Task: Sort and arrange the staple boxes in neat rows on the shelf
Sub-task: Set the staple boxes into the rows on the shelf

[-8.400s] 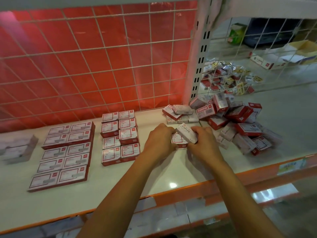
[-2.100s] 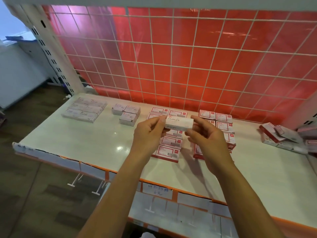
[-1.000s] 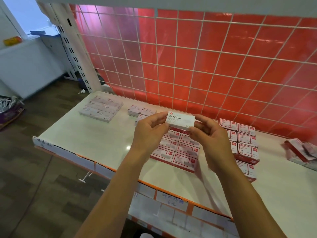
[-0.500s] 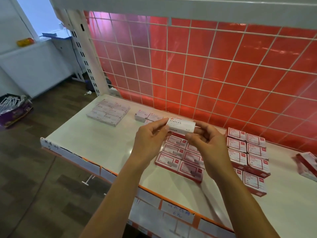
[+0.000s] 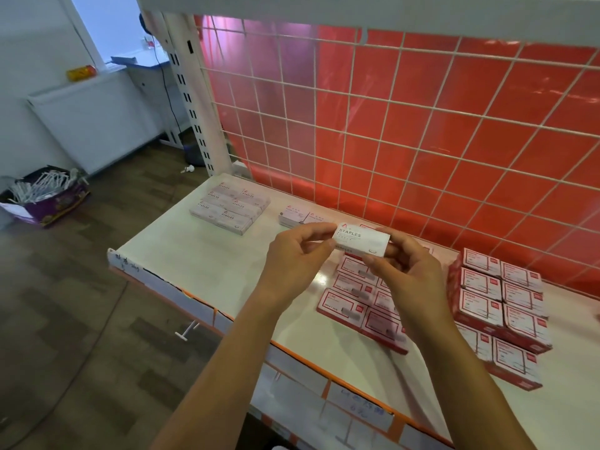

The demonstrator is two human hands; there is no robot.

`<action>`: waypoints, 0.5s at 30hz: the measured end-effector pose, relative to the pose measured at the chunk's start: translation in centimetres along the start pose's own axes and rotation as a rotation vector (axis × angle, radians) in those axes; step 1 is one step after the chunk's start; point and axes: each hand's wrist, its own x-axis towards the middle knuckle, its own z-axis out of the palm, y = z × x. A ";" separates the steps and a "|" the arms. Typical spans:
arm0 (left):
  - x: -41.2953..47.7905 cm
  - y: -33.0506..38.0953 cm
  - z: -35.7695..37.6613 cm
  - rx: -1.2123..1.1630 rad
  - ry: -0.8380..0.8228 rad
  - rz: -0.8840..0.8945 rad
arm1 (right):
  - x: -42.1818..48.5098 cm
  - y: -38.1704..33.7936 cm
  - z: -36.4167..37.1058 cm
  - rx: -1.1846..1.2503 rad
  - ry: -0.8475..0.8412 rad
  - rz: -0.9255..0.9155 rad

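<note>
I hold a white staple box point(image 5: 361, 238) marked STAPLES in the air above the shelf point(image 5: 207, 254). My left hand point(image 5: 297, 258) pinches its left end and my right hand point(image 5: 402, 274) grips its right end from below. Under my hands lie red-and-white staple boxes in rows point(image 5: 354, 300), partly hidden by my right hand. A second block of red boxes point(image 5: 500, 306) sits to the right. A flat group of white boxes point(image 5: 230, 207) lies at the shelf's far left, with two small white boxes point(image 5: 300, 217) beside it.
A white wire grid over a red back panel point(image 5: 422, 125) closes the rear. The white upright post point(image 5: 194, 102) stands at the left corner. The orange-trimmed front edge point(image 5: 201, 303) runs diagonally. On the floor at left sits a purple box of white sticks point(image 5: 45, 196).
The view has swung left and down over the last second; the held box stays between both hands at about the same height. Earlier I picked it from the loose pile at the right.
</note>
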 end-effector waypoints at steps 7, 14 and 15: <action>0.2 -0.6 -1.0 -0.002 -0.003 -0.011 | 0.2 0.6 1.0 -0.003 -0.016 0.022; 0.9 -1.3 -1.8 -0.004 -0.009 -0.015 | 1.0 1.4 2.0 0.018 -0.010 0.031; 1.0 -1.4 -2.0 0.001 -0.011 -0.015 | 1.1 1.5 2.2 0.021 -0.007 0.035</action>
